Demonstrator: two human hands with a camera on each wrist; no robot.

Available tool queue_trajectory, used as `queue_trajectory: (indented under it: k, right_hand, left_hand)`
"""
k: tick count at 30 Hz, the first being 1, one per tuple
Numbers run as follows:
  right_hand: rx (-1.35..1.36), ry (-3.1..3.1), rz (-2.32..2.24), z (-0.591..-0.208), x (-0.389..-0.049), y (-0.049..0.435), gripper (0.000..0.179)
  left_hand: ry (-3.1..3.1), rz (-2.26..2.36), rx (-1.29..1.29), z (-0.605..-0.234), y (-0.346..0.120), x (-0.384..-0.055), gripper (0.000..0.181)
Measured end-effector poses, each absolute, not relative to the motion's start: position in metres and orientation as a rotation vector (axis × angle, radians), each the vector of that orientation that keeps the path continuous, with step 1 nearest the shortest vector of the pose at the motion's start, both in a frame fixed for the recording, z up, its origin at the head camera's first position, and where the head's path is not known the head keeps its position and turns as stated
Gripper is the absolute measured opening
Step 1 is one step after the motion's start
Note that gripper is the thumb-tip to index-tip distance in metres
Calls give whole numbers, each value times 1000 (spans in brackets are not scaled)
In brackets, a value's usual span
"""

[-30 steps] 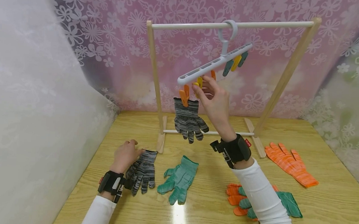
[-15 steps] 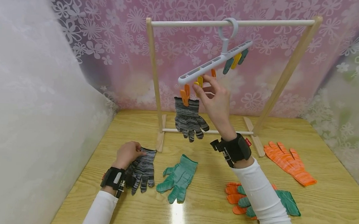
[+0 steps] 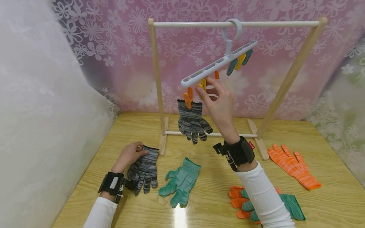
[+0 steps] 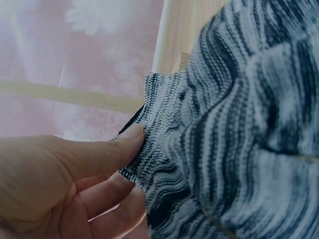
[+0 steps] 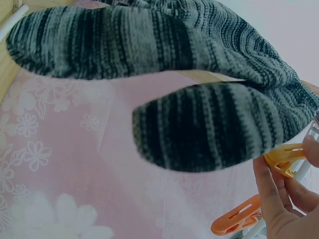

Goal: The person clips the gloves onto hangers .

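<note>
My left hand (image 3: pixel 129 155) pinches the cuff of a black-and-grey striped knit glove (image 3: pixel 145 169); in the left wrist view the thumb lies on the ribbed cuff (image 4: pixel 159 109). Up at the hanger, my right hand (image 3: pixel 220 103) pinches a yellow clothespin (image 3: pixel 203 84) between thumb and fingers, seen also in the right wrist view as a yellow clip (image 5: pixel 284 159). The grey bar hanger (image 3: pixel 208 68) hangs from the rack's top rail. Left of the right hand, a matching striped glove (image 3: pixel 192 121) dangles by its cuff from an orange clothespin (image 3: pixel 188 98).
A wooden rack (image 3: pixel 156 76) stands at the back of the table (image 3: pixel 209 209). Near its front lies a green glove (image 3: pixel 181 182). An orange glove (image 3: pixel 295 166) is at right, with overlapping orange and green gloves (image 3: pixel 292 205) partly under the right sleeve. More clothespins (image 3: pixel 240 61) hang along the bar.
My left hand has taken the striped glove's cuff between thumb and fingers and raised it slightly. The right hand stays at the yellow clothespin.
</note>
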State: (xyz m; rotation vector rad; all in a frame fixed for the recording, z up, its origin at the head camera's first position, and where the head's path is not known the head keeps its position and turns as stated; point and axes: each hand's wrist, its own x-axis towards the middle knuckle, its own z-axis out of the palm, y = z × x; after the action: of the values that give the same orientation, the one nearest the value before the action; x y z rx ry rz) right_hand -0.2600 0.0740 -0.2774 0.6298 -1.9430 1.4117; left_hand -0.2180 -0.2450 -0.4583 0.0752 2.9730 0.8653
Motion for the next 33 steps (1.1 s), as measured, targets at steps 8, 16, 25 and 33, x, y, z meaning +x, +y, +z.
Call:
queue_trajectory:
  k: [8,16,25,33]
  right_hand:
    - [628,-1961,1410,-280,-260,73,41]
    - [602,-1979,1397,-278,-257,74,43]
    - [637,-1938,1409,-276,-258,75,41]
    - [639,-1947,1403,-275,-257,75,41]
  left_hand:
    - [3042,956,227,-448,-237,-213,36]
    - [3146,985,328,-433,-223,-217,25]
    - [3187,965,394,-414,-211,-224,31]
    - [3203,975,456,-395,-196,-232,28]
